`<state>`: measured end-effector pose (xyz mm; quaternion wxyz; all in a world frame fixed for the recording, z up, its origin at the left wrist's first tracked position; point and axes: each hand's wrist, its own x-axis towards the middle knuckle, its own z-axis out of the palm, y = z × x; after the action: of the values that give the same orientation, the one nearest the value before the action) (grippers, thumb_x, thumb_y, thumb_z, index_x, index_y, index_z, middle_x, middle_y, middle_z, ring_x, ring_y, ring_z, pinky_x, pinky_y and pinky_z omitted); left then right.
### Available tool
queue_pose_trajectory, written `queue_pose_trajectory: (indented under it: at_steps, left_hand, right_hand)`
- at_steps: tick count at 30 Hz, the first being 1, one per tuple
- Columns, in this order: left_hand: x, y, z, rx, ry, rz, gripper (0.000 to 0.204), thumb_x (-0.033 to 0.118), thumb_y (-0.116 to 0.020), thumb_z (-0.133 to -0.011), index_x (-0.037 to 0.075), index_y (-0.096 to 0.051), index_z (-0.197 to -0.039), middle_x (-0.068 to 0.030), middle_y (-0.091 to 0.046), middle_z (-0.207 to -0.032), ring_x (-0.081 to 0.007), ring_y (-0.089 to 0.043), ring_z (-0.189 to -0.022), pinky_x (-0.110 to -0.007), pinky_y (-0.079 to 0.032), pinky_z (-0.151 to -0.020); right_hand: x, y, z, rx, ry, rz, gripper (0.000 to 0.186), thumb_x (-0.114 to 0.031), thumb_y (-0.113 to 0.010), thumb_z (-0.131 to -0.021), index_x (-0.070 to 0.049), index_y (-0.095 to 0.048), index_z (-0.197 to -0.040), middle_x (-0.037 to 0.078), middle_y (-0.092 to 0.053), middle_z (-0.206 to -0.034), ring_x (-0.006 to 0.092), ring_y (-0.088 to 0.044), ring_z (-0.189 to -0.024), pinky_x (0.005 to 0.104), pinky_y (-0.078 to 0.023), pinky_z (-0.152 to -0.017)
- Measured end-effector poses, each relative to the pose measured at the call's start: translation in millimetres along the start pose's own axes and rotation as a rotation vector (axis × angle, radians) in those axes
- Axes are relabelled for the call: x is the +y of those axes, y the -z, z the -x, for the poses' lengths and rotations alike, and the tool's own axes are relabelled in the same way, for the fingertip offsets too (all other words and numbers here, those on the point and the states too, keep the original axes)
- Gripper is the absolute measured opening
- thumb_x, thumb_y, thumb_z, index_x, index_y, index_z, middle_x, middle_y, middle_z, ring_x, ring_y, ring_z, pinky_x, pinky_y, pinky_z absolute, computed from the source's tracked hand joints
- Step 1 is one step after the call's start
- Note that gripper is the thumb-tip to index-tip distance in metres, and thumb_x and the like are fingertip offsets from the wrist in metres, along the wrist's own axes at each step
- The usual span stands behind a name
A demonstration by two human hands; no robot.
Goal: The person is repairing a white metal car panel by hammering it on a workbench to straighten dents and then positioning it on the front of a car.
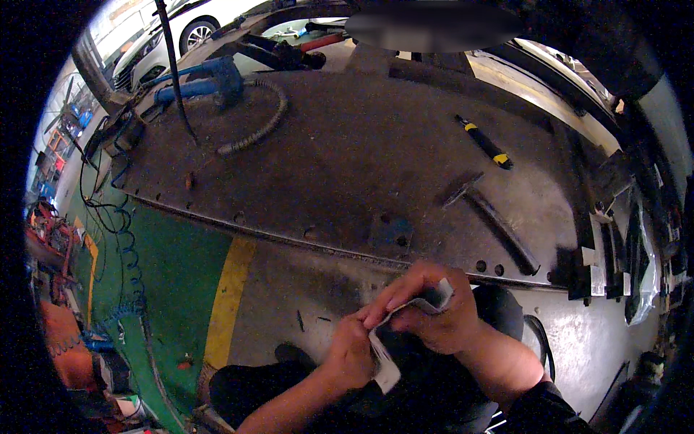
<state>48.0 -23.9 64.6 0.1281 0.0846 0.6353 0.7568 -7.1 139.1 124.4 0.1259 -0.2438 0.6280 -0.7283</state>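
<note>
In front of my lap, both hands grip a folded whitish sheet; whether it is paper or sandpaper I cannot tell. My left hand pinches its lower part, and one end hangs below the fingers. Wrapped round the upper end is my right hand, fingers curled over the sheet towards the left hand. Beyond them on the dark metal workbench lies a hammer, its handle pointing to the near right. Farther back rests a slim black-and-yellow hand tool.
A blue power tool with a grey corrugated hose lies at the bench's far left. Coiled dark air line hangs off the left end. Clear plastic sheeting hangs at right. A white car stands behind.
</note>
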Motion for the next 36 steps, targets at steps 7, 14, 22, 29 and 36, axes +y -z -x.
queue_pose_trajectory:
  at_steps: [7,14,22,29,36]
  left_hand:
    - [-20.3,-0.9,1.3,0.092,-0.059,0.037,0.088,0.073,-0.027,-0.092,-0.004,-0.053,-0.125,-0.0136,-0.065,-0.105,-0.0236,-0.059,-0.101,-0.037,-0.046,-0.089]
    - [42.3,11.7,-12.7,-0.274,-0.212,-0.518,0.066,0.040,-0.072,-0.084,-0.003,-0.049,-0.129,-0.0211,-0.055,-0.115,-0.0390,-0.057,-0.105,-0.042,-0.047,-0.090]
    - [55.4,5.1,-1.5,-0.264,-0.159,-0.541,0.065,0.044,-0.072,-0.083,-0.003,-0.052,-0.122,-0.0211,-0.055,-0.109,-0.0376,-0.059,-0.098,-0.043,-0.049,-0.085]
    - [40.8,5.3,3.9,-0.142,-0.090,-0.482,0.065,0.051,-0.071,-0.082,-0.002,-0.054,-0.116,-0.0207,-0.056,-0.101,-0.0379,-0.060,-0.094,-0.044,-0.049,-0.081]
    - [37.0,4.4,4.7,-0.146,-0.079,-0.484,0.066,0.047,-0.074,-0.080,-0.002,-0.053,-0.119,-0.0203,-0.057,-0.102,-0.0389,-0.059,-0.093,-0.044,-0.049,-0.081]
  right_hand:
    - [9.1,-0.4,-1.2,0.114,0.086,-0.011,0.021,-0.019,-0.073,-0.086,-0.005,-0.059,-0.092,0.016,-0.068,-0.087,0.0293,-0.068,-0.084,0.0413,-0.055,-0.077]
    - [7.0,59.7,-21.9,-0.233,0.314,-0.687,0.037,-0.028,-0.073,-0.087,-0.010,-0.045,-0.103,0.012,-0.064,-0.092,0.0311,-0.065,-0.089,0.0443,-0.051,-0.082]
    - [9.3,56.7,-28.4,-0.346,0.300,-0.767,0.037,-0.027,-0.076,-0.084,-0.010,-0.048,-0.102,0.009,-0.065,-0.090,0.0271,-0.065,-0.086,0.0415,-0.048,-0.084]
    - [10.8,25.5,-20.7,-0.226,0.255,-0.569,0.032,-0.037,-0.064,-0.092,-0.009,-0.051,-0.101,0.012,-0.066,-0.086,0.0288,-0.066,-0.083,0.0429,-0.050,-0.080]
    - [16.4,34.4,-27.4,-0.323,0.226,-0.655,0.028,-0.035,-0.061,-0.094,-0.009,-0.051,-0.100,0.013,-0.066,-0.087,0.0302,-0.066,-0.085,0.0436,-0.049,-0.083]
